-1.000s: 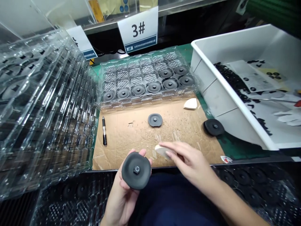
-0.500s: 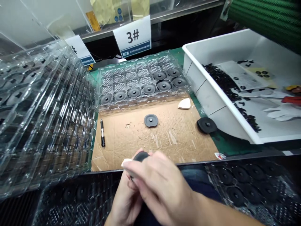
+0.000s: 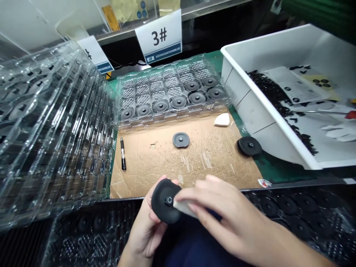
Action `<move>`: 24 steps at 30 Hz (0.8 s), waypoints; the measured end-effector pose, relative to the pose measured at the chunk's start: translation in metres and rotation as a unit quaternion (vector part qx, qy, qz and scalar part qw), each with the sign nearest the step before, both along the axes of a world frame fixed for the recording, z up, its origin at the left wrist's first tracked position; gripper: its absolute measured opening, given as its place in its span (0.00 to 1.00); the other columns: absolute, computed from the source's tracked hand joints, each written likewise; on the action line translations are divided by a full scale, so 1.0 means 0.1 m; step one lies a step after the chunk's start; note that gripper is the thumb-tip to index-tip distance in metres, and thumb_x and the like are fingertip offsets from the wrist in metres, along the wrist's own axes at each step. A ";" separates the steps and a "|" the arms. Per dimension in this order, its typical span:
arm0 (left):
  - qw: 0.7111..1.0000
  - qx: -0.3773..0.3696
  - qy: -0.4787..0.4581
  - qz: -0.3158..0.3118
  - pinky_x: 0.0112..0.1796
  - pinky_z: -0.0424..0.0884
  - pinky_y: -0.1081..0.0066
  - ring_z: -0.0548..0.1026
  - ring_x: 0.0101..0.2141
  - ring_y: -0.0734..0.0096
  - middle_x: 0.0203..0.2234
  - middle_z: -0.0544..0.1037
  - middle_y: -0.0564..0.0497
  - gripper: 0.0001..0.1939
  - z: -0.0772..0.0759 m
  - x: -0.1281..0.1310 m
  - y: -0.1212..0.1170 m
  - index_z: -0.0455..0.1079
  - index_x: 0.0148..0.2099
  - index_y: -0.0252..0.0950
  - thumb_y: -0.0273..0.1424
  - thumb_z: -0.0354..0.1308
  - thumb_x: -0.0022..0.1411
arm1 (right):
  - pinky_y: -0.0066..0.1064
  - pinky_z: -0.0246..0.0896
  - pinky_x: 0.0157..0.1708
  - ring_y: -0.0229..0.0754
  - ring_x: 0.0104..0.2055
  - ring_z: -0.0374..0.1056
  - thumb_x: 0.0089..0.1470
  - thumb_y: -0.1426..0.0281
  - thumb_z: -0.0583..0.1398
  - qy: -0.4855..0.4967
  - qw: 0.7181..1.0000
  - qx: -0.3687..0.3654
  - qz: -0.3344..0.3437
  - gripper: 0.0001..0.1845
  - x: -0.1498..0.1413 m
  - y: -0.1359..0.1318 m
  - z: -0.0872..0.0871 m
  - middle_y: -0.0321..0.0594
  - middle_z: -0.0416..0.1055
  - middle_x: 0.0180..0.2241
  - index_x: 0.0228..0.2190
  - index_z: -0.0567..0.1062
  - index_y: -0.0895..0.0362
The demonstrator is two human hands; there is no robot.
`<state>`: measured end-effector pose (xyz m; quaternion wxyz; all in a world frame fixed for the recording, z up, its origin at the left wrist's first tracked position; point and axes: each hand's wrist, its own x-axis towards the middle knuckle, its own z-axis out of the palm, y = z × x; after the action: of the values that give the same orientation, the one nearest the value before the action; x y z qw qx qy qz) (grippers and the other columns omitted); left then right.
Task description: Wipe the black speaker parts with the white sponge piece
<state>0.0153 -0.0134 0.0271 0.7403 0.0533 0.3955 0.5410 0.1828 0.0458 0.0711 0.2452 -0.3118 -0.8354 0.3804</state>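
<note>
My left hand holds a dark grey rubber disc with a central threaded stud, its face tilted up towards me. My right hand grips a white wedge-shaped pad and presses it against the disc's lower right side. The fingers hide most of the pad. Another white wedge lies at the far edge of the brown cardboard sheet. A similar disc lies on the cardboard, and a black disc rests near the sheet's right edge.
A clear tray holding discs sits behind the cardboard, beside a black pen. Stacked clear trays rise at the left. A white bin holds black pieces and papers at the right. More trays of discs lie below the bench edge.
My hands have parted slightly, and the disc's face shows again. The right hand has moved to the disc's right side, with the white pad against it.
</note>
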 end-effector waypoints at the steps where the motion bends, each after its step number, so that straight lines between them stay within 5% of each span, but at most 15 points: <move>1: 1.000 0.006 -0.006 -0.006 0.45 0.69 0.76 0.74 0.45 0.68 0.44 0.79 0.52 0.27 -0.03 0.00 -0.01 0.72 0.47 0.45 0.34 0.70 0.40 | 0.31 0.54 0.29 0.37 0.28 0.62 0.57 0.78 0.51 -0.012 0.999 0.022 -0.029 0.14 0.02 0.03 -0.01 0.36 0.71 0.28 0.40 0.72 0.57; 5: 0.997 0.034 -0.064 -0.027 0.43 0.71 0.75 0.73 0.48 0.64 0.48 0.76 0.51 0.27 -0.09 0.01 -0.02 0.70 0.50 0.46 0.35 0.67 0.44 | 0.32 0.54 0.31 0.39 0.29 0.61 0.58 0.77 0.49 0.049 0.992 0.117 -0.028 0.17 -0.06 0.22 -0.11 0.37 0.72 0.29 0.40 0.75 0.54; 11: 0.998 0.019 -0.057 -0.007 0.47 0.69 0.71 0.73 0.47 0.58 0.52 0.72 0.53 0.27 0.04 -0.08 -0.04 0.70 0.50 0.48 0.41 0.65 0.44 | 0.30 0.62 0.34 0.39 0.36 0.67 0.59 0.73 0.51 0.049 0.984 -0.062 -0.158 0.14 -0.07 0.24 -0.71 0.41 0.73 0.36 0.44 0.72 0.55; 16: 0.998 0.002 -0.062 0.001 0.45 0.70 0.71 0.74 0.46 0.61 0.47 0.77 0.51 0.26 0.06 -0.11 -0.04 0.71 0.48 0.47 0.41 0.65 0.44 | 0.32 0.64 0.32 0.41 0.31 0.69 0.55 0.72 0.54 -0.002 0.989 -0.089 -0.117 0.13 0.03 -0.02 -1.15 0.39 0.74 0.29 0.40 0.75 0.54; 18: 0.998 0.008 -0.068 -0.003 0.45 0.71 0.71 0.74 0.46 0.60 0.46 0.77 0.52 0.26 0.06 -0.10 -0.03 0.71 0.48 0.47 0.41 0.64 0.44 | 0.32 0.65 0.32 0.42 0.32 0.70 0.56 0.72 0.54 -0.009 0.988 -0.094 -0.124 0.12 0.05 0.00 -1.06 0.40 0.75 0.31 0.40 0.75 0.55; 21: 0.998 0.024 -0.064 -0.007 0.46 0.70 0.68 0.73 0.47 0.58 0.48 0.76 0.52 0.27 0.03 -0.09 -0.05 0.70 0.49 0.48 0.42 0.65 0.44 | 0.29 0.64 0.32 0.40 0.36 0.69 0.59 0.72 0.52 0.007 0.983 -0.086 -0.163 0.13 0.05 0.09 -0.67 0.41 0.74 0.38 0.44 0.71 0.55; 24: 0.998 0.040 -0.045 0.002 0.47 0.70 0.65 0.72 0.48 0.57 0.49 0.75 0.50 0.26 -0.04 -0.08 -0.09 0.69 0.51 0.47 0.41 0.64 0.47 | 0.29 0.62 0.35 0.38 0.37 0.68 0.58 0.76 0.53 0.088 0.991 0.004 -0.097 0.16 -0.02 0.12 -0.26 0.38 0.73 0.39 0.47 0.68 0.53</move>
<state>0.0077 -0.0222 0.0227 0.7532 0.0574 0.3404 0.5599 0.1812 0.0573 0.0448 0.3548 -0.3557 -0.7781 0.3771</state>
